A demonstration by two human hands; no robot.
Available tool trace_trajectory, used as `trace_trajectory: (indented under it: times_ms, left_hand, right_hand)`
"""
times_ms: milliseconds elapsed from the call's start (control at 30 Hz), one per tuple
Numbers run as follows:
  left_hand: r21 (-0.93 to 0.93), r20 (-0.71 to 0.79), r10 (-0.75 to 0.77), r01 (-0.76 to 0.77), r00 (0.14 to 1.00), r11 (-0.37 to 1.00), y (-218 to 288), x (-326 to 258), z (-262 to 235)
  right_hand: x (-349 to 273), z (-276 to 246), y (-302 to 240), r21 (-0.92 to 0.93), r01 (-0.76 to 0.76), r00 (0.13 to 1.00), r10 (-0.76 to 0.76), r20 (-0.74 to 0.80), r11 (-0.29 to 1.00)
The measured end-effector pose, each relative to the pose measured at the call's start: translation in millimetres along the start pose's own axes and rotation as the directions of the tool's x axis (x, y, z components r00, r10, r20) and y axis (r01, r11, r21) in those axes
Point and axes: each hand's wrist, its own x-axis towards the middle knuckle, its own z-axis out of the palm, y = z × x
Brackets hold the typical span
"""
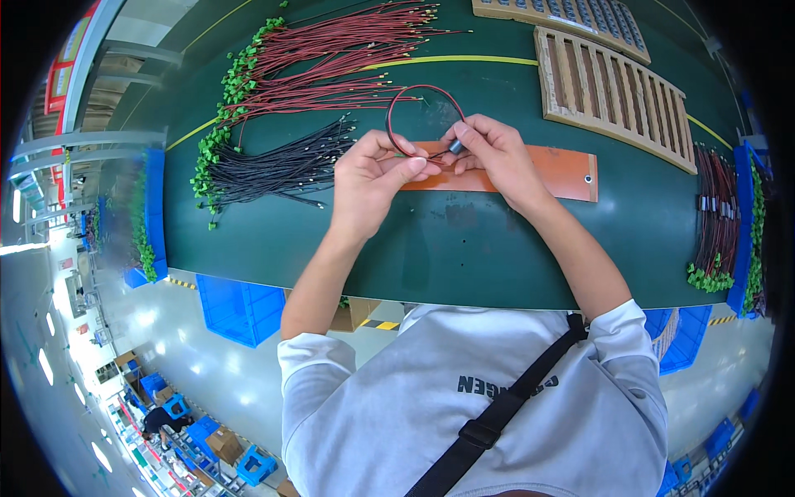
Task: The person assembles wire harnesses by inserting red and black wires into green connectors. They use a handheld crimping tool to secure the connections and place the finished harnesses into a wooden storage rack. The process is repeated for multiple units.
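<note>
Over the middle of a green table, my left hand (pixel 379 170) pinches red and black wires between thumb and fingers. The red wire (pixel 425 86) arcs up in a loop above both hands. My right hand (pixel 497 157) is closed on a small dark cylinder (pixel 455 147), with thin wire running from it toward the left fingers. Exactly how the wires meet the cylinder is hidden by the fingertips. Beneath my hands lies an orange strip (pixel 556 172). To the left are red wires (pixel 339 41) and black wires (pixel 269 170), with green connectors (pixel 236 79) at their left ends.
At the back right lie a slotted wooden rack (pixel 613 95) and a tray of grey parts (pixel 592 15). Wire assemblies (pixel 717 207) are bunched by a blue bin (pixel 744 240) at the right edge. A blue crate (pixel 240 308) stands below the table. Far lower left, a person (pixel 161 421) bends over.
</note>
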Motion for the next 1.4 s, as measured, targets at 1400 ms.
trace_trajectory:
  times_ms: [1400]
  left_hand:
    - [0.494,0.15,0.453,-0.463,0.879,0.736,-46.7,15.3,0.4]
  right_hand:
    - [-2.9,5.4,-0.7,0.108,0.082,0.992,-0.07,-0.109,0.991]
